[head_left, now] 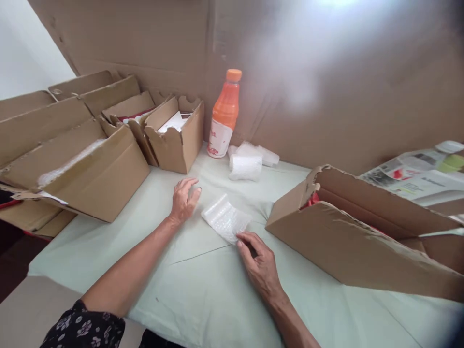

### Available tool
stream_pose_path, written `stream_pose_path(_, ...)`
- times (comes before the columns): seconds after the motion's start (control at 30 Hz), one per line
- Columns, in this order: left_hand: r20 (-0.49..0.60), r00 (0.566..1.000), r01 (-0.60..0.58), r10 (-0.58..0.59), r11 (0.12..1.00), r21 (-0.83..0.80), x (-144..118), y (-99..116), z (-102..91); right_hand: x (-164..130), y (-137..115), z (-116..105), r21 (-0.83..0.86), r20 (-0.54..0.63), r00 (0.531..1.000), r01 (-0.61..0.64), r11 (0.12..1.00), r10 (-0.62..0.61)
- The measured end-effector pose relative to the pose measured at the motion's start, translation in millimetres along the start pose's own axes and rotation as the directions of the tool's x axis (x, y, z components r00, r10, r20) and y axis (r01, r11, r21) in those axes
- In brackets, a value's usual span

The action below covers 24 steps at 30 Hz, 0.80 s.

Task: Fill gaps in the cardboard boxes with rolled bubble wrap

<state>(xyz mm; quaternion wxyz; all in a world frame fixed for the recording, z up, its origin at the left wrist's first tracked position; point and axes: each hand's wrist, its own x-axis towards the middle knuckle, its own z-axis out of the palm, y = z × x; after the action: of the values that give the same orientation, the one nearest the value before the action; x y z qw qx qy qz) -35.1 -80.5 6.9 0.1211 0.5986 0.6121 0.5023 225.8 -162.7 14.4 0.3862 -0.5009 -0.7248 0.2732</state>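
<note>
Basically right hand (260,263) pinches bubble-wrap piece (226,220) at its near corner, piece lying flat on desk (203,290) toward 11 o'clock, long axis 10-to-4; left hand (184,199) open, empty, just beside.

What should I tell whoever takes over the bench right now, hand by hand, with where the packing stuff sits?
Left hand: flat on the pale cloth, empty, just left of the bubble wrap piece.
Right hand: fingertips on the near corner of that piece, which lies flat.
Bubble wrap roll and orange bottle stand at the back wall.
Open cardboard boxes on the left; a large open box on the right.
Nothing is wrapped in the piece yet.
</note>
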Motion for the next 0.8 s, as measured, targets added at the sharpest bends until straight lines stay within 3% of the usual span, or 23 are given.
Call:
stream_pose_path(0.13, 0.162, 0.963, -0.221, 0.216, 0.975, 0.013, -24, 27, 9.6, 1, 2, 2, 0.011, 0.006, 1.0, 0.027, 1.0, -0.027)
stream_pose_path(0.2, 0.255, 0.934, -0.269, 0.25, 0.962, 0.042, -33, 34, 17.2, 0, 0, 1, 0.048, -0.006, 1.0, 0.017, 0.999, -0.017)
stream_pose_path(0.33, 0.24, 0.964, -0.138, 0.113, 0.987, 0.087, -33, 27, 23.3, -3, -6, -4, 0.132, -0.07, 0.997, -0.032, 0.991, 0.042)
stream_pose_path(0.53, 0.113, 0.991, 0.059, -0.064, 0.997, 0.054, -12, 4, 6.1, -4, -20, -22, 0.257, -0.172, 0.98, -0.053, 0.965, 0.099)
stream_pose_path(0.6, 0.118, 0.987, 0.108, -0.11, 0.994, 0.027, -9, 2, 2.6, -4, -28, -32, 0.282, -0.069, 0.994, -0.063, 0.957, 0.086)
stream_pose_path(0.63, 0.127, 0.984, 0.122, -0.124, 0.992, 0.017, -8, 2, 2.0, -4, -32, -38, 0.292, 0.069, 0.995, -0.088, 0.952, 0.071)
stream_pose_path(0.67, 0.138, 0.982, 0.131, -0.131, 0.991, 0.012, -9, 3, 2.1, -3, -35, -44, 0.301, 0.261, 0.964, -0.131, 0.945, 0.051)
stream_pose_path(0.7, 0.148, 0.98, 0.134, -0.134, 0.991, 0.01, -9, 4, 2.7, -2, -38, -50, 0.301, 0.48, 0.877, -0.191, 0.934, 0.024)
stream_pose_path(0.77, 0.164, 0.977, 0.133, -0.134, 0.991, 0.016, -10, 5, 4.4, 1, -39, -60, 0.274, 0.797, 0.603, -0.304, 0.913, -0.038)
stream_pose_path(0.8, 0.169, 0.977, 0.13, -0.132, 0.991, 0.022, -10, 6, 5.0, 3, -37, -62, 0.268, 0.853, 0.52, -0.344, 0.9, -0.055)
